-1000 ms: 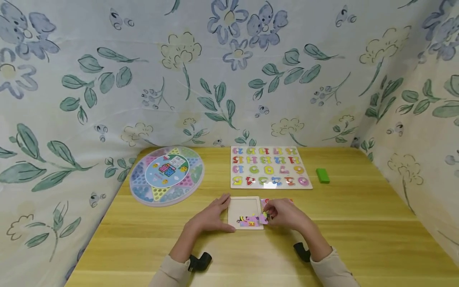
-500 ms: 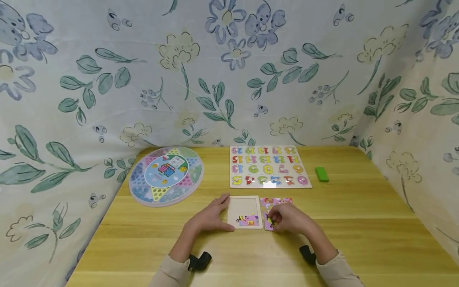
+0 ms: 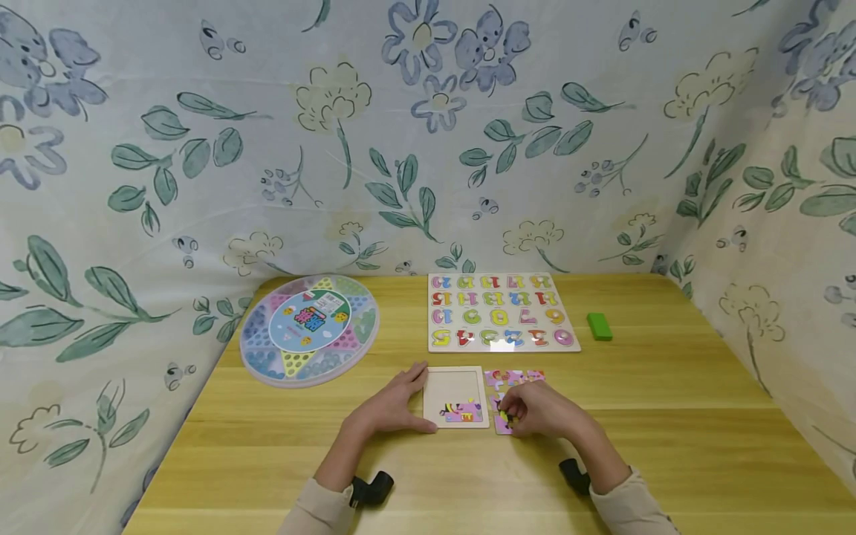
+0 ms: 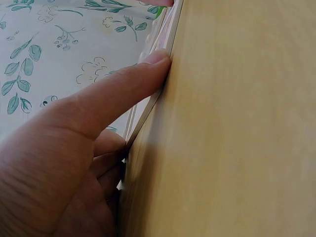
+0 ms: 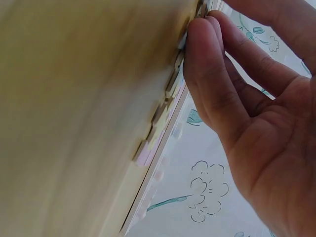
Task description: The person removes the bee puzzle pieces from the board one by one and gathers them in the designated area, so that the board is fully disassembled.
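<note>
My left hand (image 3: pixel 394 405) holds the wooden puzzle tray (image 3: pixel 451 383) by its left side in the head view. Its thumb (image 4: pixel 153 69) lies against the tray's front edge in the left wrist view, with the other fingers bent along the side. A joined pink section with a bee (image 3: pixel 464 411) fills the tray's front right part. Just right of the tray, my right hand (image 3: pixel 545 409) pinches a pink and yellow-green jigsaw piece (image 3: pixel 503 426) at table level. More jigsaw pieces (image 3: pixel 504 377) lie behind it, partly hidden by the fingers.
Behind the tray lies a number puzzle board (image 3: pixel 501 312). A green block (image 3: pixel 600 327) sits right of that board. At the left back is a round Chinese checkers board (image 3: pixel 310 329). Floral cloth (image 3: pixel 414 148) hangs along the table's back edge.
My right hand has moved right and slightly nearer, away from the tray's right edge. More loose jigsaw pieces show beside the tray. My left hand keeps its place.
</note>
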Action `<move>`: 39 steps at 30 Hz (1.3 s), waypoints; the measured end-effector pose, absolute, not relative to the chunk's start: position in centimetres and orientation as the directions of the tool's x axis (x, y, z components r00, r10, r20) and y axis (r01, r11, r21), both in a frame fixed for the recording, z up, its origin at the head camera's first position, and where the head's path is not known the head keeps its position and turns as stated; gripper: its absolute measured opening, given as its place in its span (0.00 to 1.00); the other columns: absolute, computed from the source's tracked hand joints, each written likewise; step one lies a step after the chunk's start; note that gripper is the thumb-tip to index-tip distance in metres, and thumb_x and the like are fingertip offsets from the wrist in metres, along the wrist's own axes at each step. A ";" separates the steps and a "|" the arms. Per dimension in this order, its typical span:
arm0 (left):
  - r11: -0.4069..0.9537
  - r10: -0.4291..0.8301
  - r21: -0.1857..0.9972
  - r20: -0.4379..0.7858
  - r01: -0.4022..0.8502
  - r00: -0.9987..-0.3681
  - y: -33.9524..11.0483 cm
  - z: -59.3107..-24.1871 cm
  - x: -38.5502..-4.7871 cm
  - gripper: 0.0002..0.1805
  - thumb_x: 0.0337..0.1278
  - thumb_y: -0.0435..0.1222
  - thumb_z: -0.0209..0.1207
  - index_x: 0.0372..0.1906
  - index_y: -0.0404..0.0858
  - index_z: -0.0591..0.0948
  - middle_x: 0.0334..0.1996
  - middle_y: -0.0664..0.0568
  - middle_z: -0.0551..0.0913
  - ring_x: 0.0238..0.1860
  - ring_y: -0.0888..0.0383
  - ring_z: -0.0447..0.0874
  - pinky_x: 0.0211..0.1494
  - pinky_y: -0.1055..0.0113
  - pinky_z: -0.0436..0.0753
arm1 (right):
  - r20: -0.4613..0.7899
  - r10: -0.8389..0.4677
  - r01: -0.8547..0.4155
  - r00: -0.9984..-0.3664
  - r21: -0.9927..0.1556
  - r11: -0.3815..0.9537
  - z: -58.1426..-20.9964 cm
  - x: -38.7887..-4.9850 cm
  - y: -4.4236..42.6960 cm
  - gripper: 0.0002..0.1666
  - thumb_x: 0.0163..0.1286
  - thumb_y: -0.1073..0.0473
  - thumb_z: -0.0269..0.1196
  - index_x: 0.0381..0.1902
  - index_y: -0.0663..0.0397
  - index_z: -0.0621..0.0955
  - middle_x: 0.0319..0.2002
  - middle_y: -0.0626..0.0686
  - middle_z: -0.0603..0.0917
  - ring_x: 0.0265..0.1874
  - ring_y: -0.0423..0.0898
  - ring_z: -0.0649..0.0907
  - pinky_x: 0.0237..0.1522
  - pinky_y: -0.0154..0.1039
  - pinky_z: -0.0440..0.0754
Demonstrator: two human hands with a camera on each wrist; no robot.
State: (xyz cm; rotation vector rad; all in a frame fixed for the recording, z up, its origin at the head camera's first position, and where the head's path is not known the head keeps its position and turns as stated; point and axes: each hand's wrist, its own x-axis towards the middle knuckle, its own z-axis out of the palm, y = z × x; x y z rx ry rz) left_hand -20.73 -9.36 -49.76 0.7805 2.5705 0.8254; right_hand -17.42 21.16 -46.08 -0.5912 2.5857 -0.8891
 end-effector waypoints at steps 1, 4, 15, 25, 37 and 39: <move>0.682 0.590 0.613 -0.139 0.399 -0.795 -9.4 -49.8 -20.7 0.60 0.43 0.59 0.70 0.77 0.37 0.53 0.79 0.49 0.47 0.79 0.46 0.45 0.79 0.48 0.53 | -0.177 -0.487 -0.278 -0.855 -0.637 0.719 -46.1 -17.4 21.2 0.16 0.48 0.68 0.73 0.38 0.60 0.84 0.30 0.48 0.82 0.31 0.41 0.78 0.31 0.28 0.78; 0.681 0.592 0.611 -0.135 0.404 -0.794 -9.4 -49.9 -20.8 0.60 0.44 0.59 0.70 0.77 0.37 0.53 0.79 0.49 0.47 0.79 0.46 0.45 0.79 0.48 0.53 | -0.168 -0.485 -0.287 -0.858 -0.626 0.725 -46.1 -17.5 21.1 0.16 0.48 0.69 0.72 0.38 0.60 0.84 0.30 0.48 0.82 0.31 0.41 0.78 0.31 0.28 0.78; 0.680 0.593 0.615 -0.139 0.400 -0.793 -9.5 -49.8 -20.8 0.60 0.44 0.59 0.69 0.77 0.37 0.53 0.79 0.49 0.46 0.79 0.45 0.45 0.80 0.48 0.52 | -0.144 -0.489 -0.314 -0.860 -0.604 0.732 -46.2 -17.6 20.9 0.16 0.47 0.70 0.72 0.37 0.60 0.84 0.30 0.47 0.81 0.30 0.39 0.76 0.30 0.28 0.77; 0.678 0.595 0.614 -0.137 0.403 -0.792 -9.5 -50.0 -20.7 0.60 0.44 0.60 0.69 0.77 0.37 0.53 0.79 0.49 0.46 0.79 0.45 0.45 0.80 0.47 0.52 | -0.135 -0.483 -0.319 -0.865 -0.595 0.738 -46.2 -17.5 20.8 0.16 0.47 0.70 0.73 0.37 0.62 0.84 0.29 0.48 0.81 0.30 0.40 0.77 0.31 0.28 0.77; 0.678 0.592 0.619 -0.141 0.396 -0.794 -9.5 -50.0 -20.7 0.59 0.44 0.60 0.69 0.77 0.37 0.53 0.79 0.50 0.46 0.79 0.46 0.44 0.80 0.47 0.52 | -0.137 -0.486 -0.319 -0.863 -0.599 0.735 -45.8 -17.4 20.9 0.16 0.47 0.70 0.73 0.36 0.61 0.83 0.30 0.49 0.82 0.31 0.41 0.78 0.31 0.29 0.77; 0.679 0.593 0.618 -0.143 0.396 -0.793 -9.5 -50.0 -20.7 0.59 0.45 0.60 0.69 0.77 0.37 0.53 0.79 0.49 0.46 0.79 0.46 0.44 0.80 0.47 0.52 | -0.135 -0.484 -0.317 -0.864 -0.601 0.733 -45.8 -17.4 20.9 0.16 0.47 0.69 0.73 0.37 0.62 0.83 0.31 0.49 0.82 0.31 0.41 0.78 0.31 0.29 0.78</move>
